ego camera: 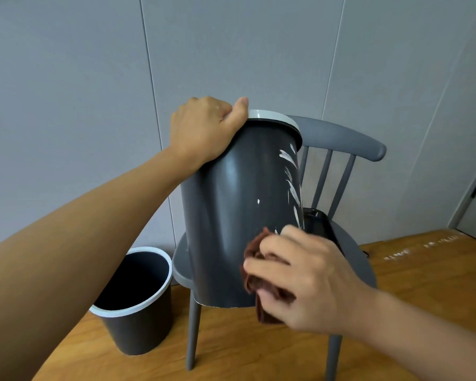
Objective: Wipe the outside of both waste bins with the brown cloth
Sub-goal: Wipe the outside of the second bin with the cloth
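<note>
While the left hand (204,130) gripped the white rim of the tilted dark grey waste bin (231,215) over the grey chair (341,144), I saw the right hand (302,279) clutching the brown cloth (259,284) against its lower side. The second waste bin (138,306) stood upright on the wooden floor (423,284), left of the chair.

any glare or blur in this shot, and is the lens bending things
Head view: a soft glare streak runs down the held bin; the right hand and brown cloth look slightly motion-blurred; the wall panel seams bow, showing wide-angle distortion.
</note>
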A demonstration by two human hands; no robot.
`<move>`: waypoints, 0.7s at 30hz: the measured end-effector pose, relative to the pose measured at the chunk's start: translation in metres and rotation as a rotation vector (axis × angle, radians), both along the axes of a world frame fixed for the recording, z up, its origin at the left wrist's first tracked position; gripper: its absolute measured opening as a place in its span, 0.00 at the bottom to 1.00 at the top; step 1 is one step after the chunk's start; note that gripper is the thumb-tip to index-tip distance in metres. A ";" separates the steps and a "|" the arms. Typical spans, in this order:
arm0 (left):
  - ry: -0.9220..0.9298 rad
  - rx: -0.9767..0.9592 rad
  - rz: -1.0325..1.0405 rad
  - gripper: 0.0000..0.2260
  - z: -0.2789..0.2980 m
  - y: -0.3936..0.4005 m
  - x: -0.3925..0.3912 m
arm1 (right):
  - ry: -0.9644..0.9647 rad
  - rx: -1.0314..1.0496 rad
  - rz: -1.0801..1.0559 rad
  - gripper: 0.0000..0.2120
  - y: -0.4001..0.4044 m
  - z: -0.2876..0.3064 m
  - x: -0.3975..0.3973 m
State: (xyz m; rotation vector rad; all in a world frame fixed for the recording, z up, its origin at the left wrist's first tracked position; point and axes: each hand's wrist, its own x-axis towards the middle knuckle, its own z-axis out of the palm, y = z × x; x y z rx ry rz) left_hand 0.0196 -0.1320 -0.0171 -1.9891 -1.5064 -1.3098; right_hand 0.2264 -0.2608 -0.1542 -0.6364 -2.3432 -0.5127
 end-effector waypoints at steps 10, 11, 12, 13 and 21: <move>0.029 0.015 -0.010 0.27 0.002 -0.007 0.006 | 0.306 0.014 -0.172 0.13 0.038 0.049 -0.013; 0.027 0.012 -0.006 0.27 0.002 -0.007 0.005 | 0.276 0.005 -0.148 0.13 0.032 0.041 -0.012; 0.022 0.008 0.000 0.27 0.002 -0.006 0.004 | 0.233 -0.012 -0.111 0.12 0.023 0.030 -0.009; 0.016 0.003 0.000 0.26 0.002 -0.005 0.003 | 0.186 -0.035 -0.068 0.12 0.013 0.018 -0.006; 0.013 0.003 -0.010 0.26 0.001 -0.007 0.004 | 0.235 -0.010 -0.065 0.10 0.018 0.024 -0.004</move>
